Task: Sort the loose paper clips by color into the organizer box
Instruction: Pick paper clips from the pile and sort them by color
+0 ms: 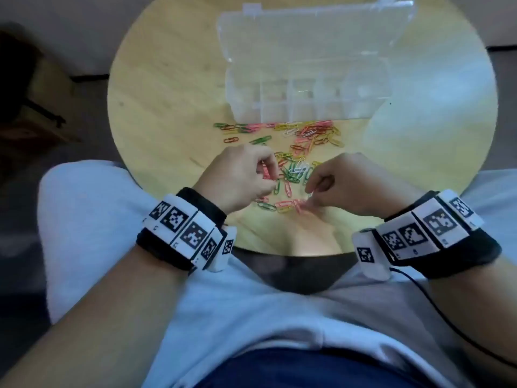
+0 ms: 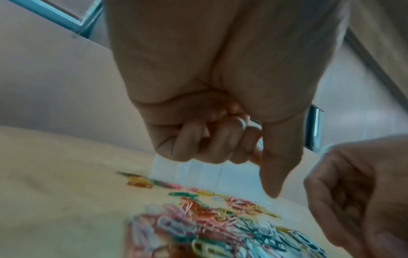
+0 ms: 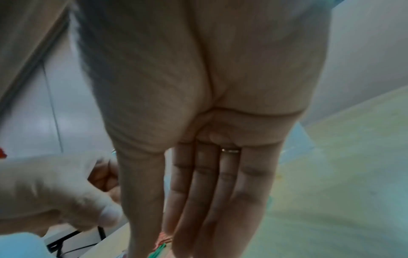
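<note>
Paper clips in pink, green, yellow, orange and white lie scattered on the round wooden table, spread from just in front of the organizer box back toward the person's hands. They point every way, most lying flat; along the near edge of the heap several pink, green and yellow ones lie with their long axes roughly across the table. The clear organizer box stands open at the far side, its long axis running left to right and its lid laid back behind it. Whether any compartment holds clips is too blurred to tell.

The left hand hovers over the left part of the heap with its fingers curled tight into the palm; something pink shows inside the curl, seemingly clips held there. The right hand reaches down at the near right of the heap; the wrist view shows its fingers straight and close together, their tips at pink clips on the table. Whether they pinch one cannot be told.

Both wrists carry black bands with white marker blocks. A dark cable trails from the right band over the person's pale clothing.
</note>
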Demonstrator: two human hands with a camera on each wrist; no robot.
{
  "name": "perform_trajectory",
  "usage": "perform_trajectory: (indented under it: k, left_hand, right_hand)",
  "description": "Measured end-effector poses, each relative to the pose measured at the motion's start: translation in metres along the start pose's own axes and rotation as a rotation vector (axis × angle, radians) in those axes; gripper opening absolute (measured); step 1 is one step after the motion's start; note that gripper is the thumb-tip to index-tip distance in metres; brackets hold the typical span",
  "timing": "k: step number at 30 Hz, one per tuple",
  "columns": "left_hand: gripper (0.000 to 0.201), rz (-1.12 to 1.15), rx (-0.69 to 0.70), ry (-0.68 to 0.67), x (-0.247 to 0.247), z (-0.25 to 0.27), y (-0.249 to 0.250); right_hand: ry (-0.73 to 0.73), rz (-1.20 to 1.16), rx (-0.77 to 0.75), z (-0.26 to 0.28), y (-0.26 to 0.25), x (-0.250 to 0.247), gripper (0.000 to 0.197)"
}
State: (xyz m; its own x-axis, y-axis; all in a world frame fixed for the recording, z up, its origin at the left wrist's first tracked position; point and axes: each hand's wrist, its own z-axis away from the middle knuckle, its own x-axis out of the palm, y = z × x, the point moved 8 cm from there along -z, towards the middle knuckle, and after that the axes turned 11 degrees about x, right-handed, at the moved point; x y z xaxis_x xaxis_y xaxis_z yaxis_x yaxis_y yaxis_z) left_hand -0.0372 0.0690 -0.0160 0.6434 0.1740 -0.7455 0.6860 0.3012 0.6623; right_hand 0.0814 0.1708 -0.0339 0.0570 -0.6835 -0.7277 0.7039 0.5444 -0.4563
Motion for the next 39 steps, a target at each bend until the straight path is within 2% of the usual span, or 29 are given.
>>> perform_trajectory:
  k: [7,12,15,20,22,25,27,29,31,33,36,39]
  left_hand:
    - [0.007,-0.149,0.012,-0.158,0.023,-0.01,0.011]
    - [0.006,-0.367,0.036,-0.283,0.042,-0.004,0.023]
    - [0.008,-0.482,0.07,-0.289,0.047,-0.006,0.031]
    - [0.013,-0.512,0.095,-0.299,0.054,-0.009,0.036]
    - [0.013,-0.487,0.095,-0.287,0.056,-0.009,0.034]
    - [0.014,-0.388,0.084,-0.241,0.05,-0.012,0.028]
    - [0.019,-0.295,0.065,-0.195,0.038,-0.016,0.023]
    - [0.021,-0.157,0.014,-0.135,0.024,-0.018,0.017]
    - [0.015,-0.008,-0.043,-0.077,0.014,-0.018,0.011]
    - [0.014,0.059,-0.084,-0.035,0.008,-0.018,0.006]
    - [0.02,0.065,-0.098,-0.019,0.009,-0.019,-0.001]
    - [0.026,0.126,-0.077,-0.063,0.017,-0.021,0.003]
  right_hand:
    - [0.064,0.189,-0.007,-0.005,-0.011,0.012,0.018]
    - [0.096,0.238,0.003,0.002,-0.007,0.019,0.014]
    - [0.103,0.105,0.022,0.004,-0.002,0.001,0.014]
    - [0.001,-0.464,0.155,0.006,0.021,-0.02,0.014]
    - [-0.044,-0.498,0.191,0.004,0.024,-0.015,0.021]
    - [-0.12,-0.425,0.197,0.001,0.02,-0.004,0.034]
    - [-0.13,-0.327,0.204,-0.002,0.017,0.003,0.034]
    - [-0.073,-0.123,0.165,-0.005,0.011,0.007,0.03]
    - [0.009,0.062,0.115,-0.007,0.004,0.007,0.032]
    - [0.04,0.14,0.096,-0.009,0.0,0.01,0.03]
    - [0.021,0.195,0.117,-0.012,-0.001,0.019,0.022]
    - [0.023,0.225,0.142,-0.013,-0.001,0.021,0.017]
